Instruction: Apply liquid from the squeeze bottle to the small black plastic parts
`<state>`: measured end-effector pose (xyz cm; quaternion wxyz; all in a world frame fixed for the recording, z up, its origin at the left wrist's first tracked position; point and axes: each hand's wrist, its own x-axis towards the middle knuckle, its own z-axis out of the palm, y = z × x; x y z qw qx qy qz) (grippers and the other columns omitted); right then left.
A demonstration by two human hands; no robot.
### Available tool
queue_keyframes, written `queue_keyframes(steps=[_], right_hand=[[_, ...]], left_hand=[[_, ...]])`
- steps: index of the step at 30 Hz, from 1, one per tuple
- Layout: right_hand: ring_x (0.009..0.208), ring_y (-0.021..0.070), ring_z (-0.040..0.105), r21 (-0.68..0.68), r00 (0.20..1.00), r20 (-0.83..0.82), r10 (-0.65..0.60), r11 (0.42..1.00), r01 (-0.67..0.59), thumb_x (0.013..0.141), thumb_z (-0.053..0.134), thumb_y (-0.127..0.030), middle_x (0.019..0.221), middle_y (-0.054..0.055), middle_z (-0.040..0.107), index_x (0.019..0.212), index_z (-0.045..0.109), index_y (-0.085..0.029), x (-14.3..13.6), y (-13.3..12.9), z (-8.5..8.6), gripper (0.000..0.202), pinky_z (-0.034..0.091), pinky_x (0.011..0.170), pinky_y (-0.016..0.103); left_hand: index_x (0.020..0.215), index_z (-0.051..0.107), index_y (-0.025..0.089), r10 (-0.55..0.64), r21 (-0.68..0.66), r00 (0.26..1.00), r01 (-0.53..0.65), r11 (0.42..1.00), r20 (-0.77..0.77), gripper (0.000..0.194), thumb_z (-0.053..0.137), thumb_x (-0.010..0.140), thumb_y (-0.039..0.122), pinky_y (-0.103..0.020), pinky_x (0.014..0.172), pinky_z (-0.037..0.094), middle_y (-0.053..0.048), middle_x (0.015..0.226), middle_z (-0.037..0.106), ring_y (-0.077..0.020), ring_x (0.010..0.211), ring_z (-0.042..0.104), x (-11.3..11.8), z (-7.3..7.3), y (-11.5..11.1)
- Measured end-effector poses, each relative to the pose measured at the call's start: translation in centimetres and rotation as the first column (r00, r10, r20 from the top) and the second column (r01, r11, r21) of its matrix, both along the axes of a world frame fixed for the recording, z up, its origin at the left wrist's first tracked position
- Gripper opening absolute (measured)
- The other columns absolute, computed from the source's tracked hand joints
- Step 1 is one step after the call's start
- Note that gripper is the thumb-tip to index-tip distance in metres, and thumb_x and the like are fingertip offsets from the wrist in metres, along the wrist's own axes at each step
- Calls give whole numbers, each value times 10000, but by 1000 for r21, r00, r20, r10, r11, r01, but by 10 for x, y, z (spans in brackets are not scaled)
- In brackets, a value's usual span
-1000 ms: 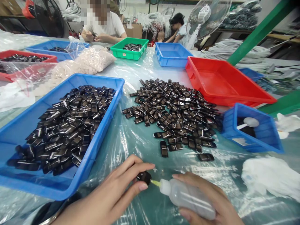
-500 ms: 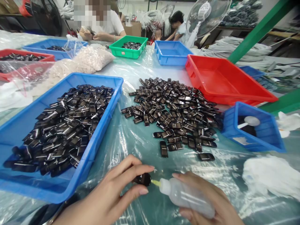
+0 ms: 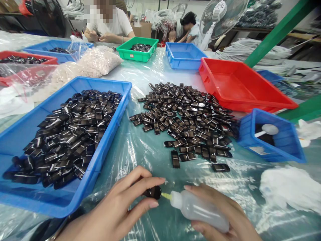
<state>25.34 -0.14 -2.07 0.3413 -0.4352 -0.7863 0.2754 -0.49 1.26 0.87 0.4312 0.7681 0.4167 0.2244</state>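
Observation:
Between the thumb and fingers of my left hand (image 3: 127, 197) is a small glossy black plastic piece (image 3: 153, 192), its rounded end facing right. My right hand (image 3: 223, 207) is wrapped round a translucent squeeze bottle (image 3: 200, 209), tilted with its white cap to the left. The bottle's thin yellow nozzle (image 3: 166, 195) points at the rounded end of the piece and appears to touch it. Beyond my hands lies a loose pile of similar dark pieces (image 3: 185, 117) on the plastic-covered table (image 3: 140, 157).
A blue tray (image 3: 110, 134) heaped with dark pieces stands at left. At right are a red tray (image 3: 240, 83), a small blue bin (image 3: 283, 147) with a white scoop, and crumpled white cloth (image 3: 291, 187). A green tray (image 3: 136, 57) sits farther back, before a seated person (image 3: 110, 28).
Almost nothing differs: both hands, the black piece and the bottle keep their places. The view has shifted very slightly.

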Motion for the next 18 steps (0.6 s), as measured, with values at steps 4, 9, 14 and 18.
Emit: queue_keyframes(steps=[4,9,14,18], right_hand=[[740,200,718,-49,998,-10,-61,997,61,784,697,-363,888,-11,726,1162,597,-402,-1,-2,3,393,599,607,247],[767,205,732,-40,997,67,-40,998,43,736,748,-281,916,-8,741,1158,603,-380,-1,-2,7,456,612,632,242],[732,213,735,24,999,26,-35,999,34,731,743,-353,901,5,748,1163,607,-361,3,0,-3,453,619,618,253],[750,215,735,27,996,13,-86,996,86,724,741,-400,926,9,753,1140,635,-358,4,-4,-9,431,616,672,272]], left_hand=[[1272,511,265,-7,18,1000,7,1000,8,308,470,972,208,-209,832,479,-24,1069,546,-149,927,602,0,0,0],[1290,492,278,-20,6,999,20,1000,-46,325,472,973,209,-218,822,487,-35,1102,550,-165,963,603,0,2,0],[1317,457,307,-36,-11,999,36,999,-37,342,446,985,224,-221,813,488,-26,1089,530,-155,928,600,0,1,-1],[1293,478,295,-23,-2,1000,23,1000,-8,323,444,983,211,-228,823,486,-31,1089,529,-159,926,595,-1,-2,-2]])
